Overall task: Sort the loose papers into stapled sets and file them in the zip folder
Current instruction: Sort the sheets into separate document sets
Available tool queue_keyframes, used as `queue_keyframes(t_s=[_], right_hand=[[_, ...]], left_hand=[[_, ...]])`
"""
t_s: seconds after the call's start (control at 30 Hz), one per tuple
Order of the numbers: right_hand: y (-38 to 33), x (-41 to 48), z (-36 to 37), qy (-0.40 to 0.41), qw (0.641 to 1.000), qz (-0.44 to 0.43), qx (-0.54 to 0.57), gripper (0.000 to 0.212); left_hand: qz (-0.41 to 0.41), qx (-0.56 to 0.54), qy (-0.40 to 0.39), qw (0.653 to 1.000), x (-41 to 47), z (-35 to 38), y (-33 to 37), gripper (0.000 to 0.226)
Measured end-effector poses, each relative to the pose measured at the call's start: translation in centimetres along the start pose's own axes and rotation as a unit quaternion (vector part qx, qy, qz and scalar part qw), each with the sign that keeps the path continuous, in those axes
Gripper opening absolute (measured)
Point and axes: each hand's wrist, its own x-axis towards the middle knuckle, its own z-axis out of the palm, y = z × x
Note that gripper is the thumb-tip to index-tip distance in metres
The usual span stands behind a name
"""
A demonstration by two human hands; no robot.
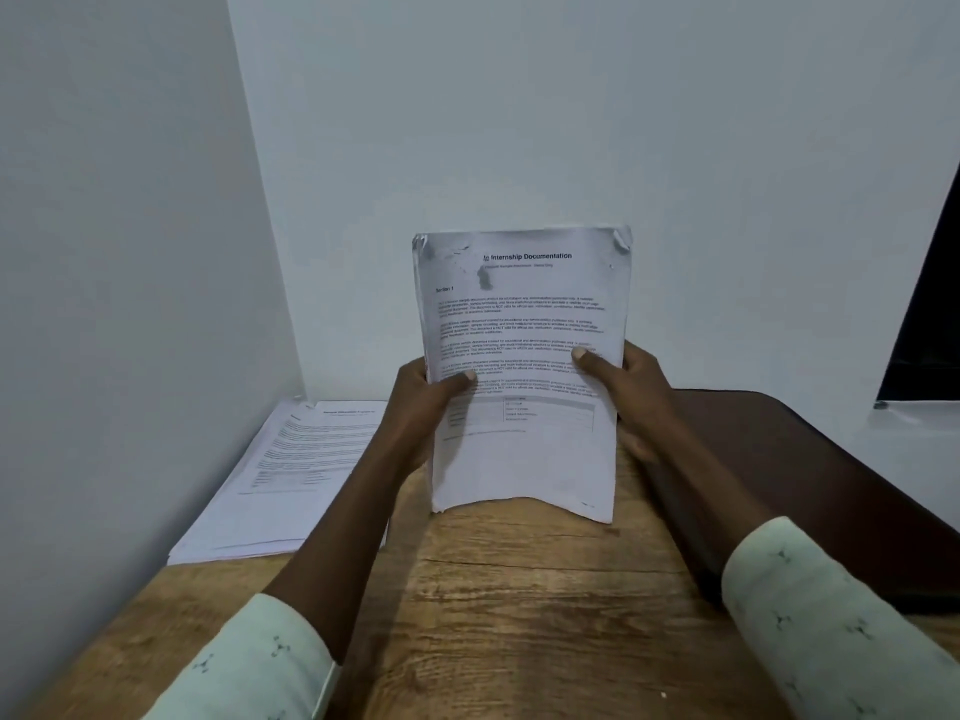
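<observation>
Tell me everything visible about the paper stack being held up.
The held stack is a thick bundle of white printed sheets, upright, facing the camera. Its top page reads "Internship Documentation", then "Section 1", paragraphs and a small grid. Both top corners are curled; dark smudges mark the upper left. The left hand and right hand grip its sides, thumbs on the front. Its wavy bottom edge nears the wooden table; contact is unclear.

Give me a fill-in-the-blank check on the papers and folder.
The left hand and right hand hold a paper stack headed "Internship ____".
The stack is held ____, not flat.
A second paper pile lies on the wooden table's ____ side.
The dark brown folder lies to the stack's ____.
Missing: Documentation; upright; left; right.
</observation>
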Motion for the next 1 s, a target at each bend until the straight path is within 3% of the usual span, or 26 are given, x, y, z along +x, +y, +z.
queue_keyframes(t_s=[0.4, 0.53, 0.63, 0.7, 0.87, 0.93, 1.0], right_hand=[[-2.6, 0.7, 0.1, 0.012, 0.999, -0.051, -0.013, 0.019], [-4.7, 1.1, -0.9, -0.005, 0.995, -0.085, -0.061, 0.010], [-3.2, 1.3, -1.8, -0.011, 0.990, -0.052, -0.127, 0.008], [-0.8, 1.0, -1.9, -0.003, 0.992, -0.005, -0.129, 0.005], [5.4, -0.9, -0.6, -0.031, 0.994, 0.097, -0.031, 0.016], [6.4, -0.8, -0.3, -0.040, 0.992, 0.118, -0.019, 0.017], [7.0, -0.5, -0.4, -0.062, 0.988, 0.142, -0.016, 0.042]], left_hand=[[-0.045, 0.006, -0.064, 0.997, 0.6, -1.6, -0.4, 0.031], [-0.128, -0.063, -0.209, 0.967, 0.0, -2.8, 0.4, 0.049], [-0.188, -0.060, -0.286, 0.938, -1.0, -3.9, -0.1, 0.049], [-0.203, -0.050, -0.272, 0.939, -1.6, -4.1, -0.1, 0.042], [-0.158, -0.069, -0.080, 0.982, 1.2, -3.7, -1.5, 0.042], [-0.150, -0.070, -0.049, 0.985, 2.1, -3.5, -2.2, 0.044], [-0.141, -0.066, -0.035, 0.987, 2.6, -3.6, -3.2, 0.043]])
